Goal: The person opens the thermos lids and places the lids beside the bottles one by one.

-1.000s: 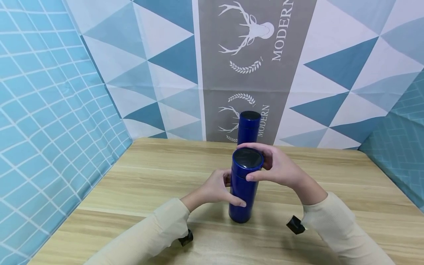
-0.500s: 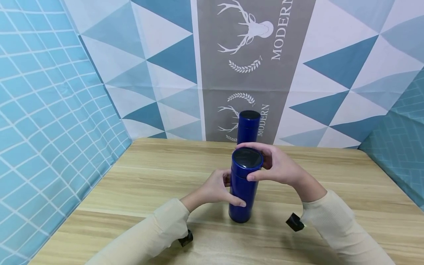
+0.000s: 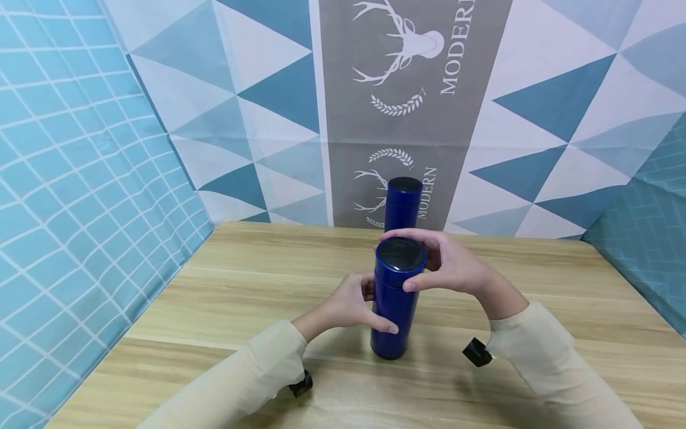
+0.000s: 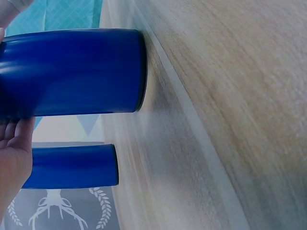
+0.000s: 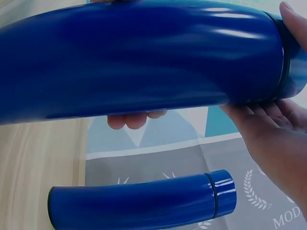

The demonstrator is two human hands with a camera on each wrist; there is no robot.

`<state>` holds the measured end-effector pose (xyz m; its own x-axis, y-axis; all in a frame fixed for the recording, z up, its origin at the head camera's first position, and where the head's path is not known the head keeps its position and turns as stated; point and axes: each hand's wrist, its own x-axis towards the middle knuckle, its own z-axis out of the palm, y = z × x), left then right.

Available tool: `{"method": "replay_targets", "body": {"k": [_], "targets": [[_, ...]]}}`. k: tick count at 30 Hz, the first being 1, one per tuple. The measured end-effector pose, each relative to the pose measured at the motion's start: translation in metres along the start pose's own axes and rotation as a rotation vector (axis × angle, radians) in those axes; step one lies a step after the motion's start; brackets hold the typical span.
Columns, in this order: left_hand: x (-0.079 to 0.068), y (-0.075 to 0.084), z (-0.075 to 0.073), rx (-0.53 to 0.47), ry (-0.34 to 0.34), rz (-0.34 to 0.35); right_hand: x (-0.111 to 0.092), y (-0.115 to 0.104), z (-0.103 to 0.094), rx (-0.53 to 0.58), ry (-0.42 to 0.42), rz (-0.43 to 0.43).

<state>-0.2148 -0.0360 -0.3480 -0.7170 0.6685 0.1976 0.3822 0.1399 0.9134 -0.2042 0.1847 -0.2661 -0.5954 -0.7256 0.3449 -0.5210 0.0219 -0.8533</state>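
Note:
An upright blue thermos flask point(image 3: 395, 304) with a glossy black top stands in front of the person in the head view. Its body is gripped by the left hand point(image 3: 344, 302), thumb across the near side and fingers behind. The right hand point(image 3: 458, 268) holds the blue lid point(image 3: 388, 275) at the top, its thumb in front and its fingers round the far side. In the right wrist view a dark seam runs between lid and body, and the left fingertips point(image 5: 127, 120) show past the flask's edge. The flask's dark base point(image 4: 142, 72) is close over the table in the left wrist view.
A second, similar blue thermos flask point(image 3: 402, 208) stands upright behind the first, near the table's back edge. The wood-grain table point(image 3: 257, 268) meets a patterned cloth backdrop point(image 3: 278, 119), with a blue grid cloth point(image 3: 80, 179) on the left and a teal cloth point(image 3: 643, 238) on the right.
The right thumb has slid slightly to the right along the lid, and the right wrist has risen a little. The left hand keeps its grip, and both flasks stay in place.

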Motion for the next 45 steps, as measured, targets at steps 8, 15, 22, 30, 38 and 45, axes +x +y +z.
{"method": "replay_targets", "body": {"k": [8, 15, 22, 30, 38, 45], "targets": [[0.000, -0.001, -0.001, -0.001, -0.004, 0.001, 0.003, 0.000, -0.005, 0.024, -0.061, -0.010], [0.000, -0.001, 0.000, 0.000, -0.004, 0.017, 0.002, 0.007, -0.007, 0.031, -0.065, -0.042], [-0.001, 0.001, 0.000, -0.008, -0.004, 0.017, 0.003, 0.014, -0.005, 0.124, -0.081, -0.065], [-0.001, 0.001, 0.000, 0.003, 0.000, 0.014, 0.003, 0.011, -0.002, 0.192, -0.101, -0.086], [0.000, 0.001, 0.001, 0.025, 0.001, -0.003, -0.005, 0.004, 0.009, 0.089, 0.077, -0.056], [-0.001, 0.001, 0.001, 0.000, 0.008, -0.010, -0.008, -0.007, 0.025, -0.037, 0.280, 0.073]]}}
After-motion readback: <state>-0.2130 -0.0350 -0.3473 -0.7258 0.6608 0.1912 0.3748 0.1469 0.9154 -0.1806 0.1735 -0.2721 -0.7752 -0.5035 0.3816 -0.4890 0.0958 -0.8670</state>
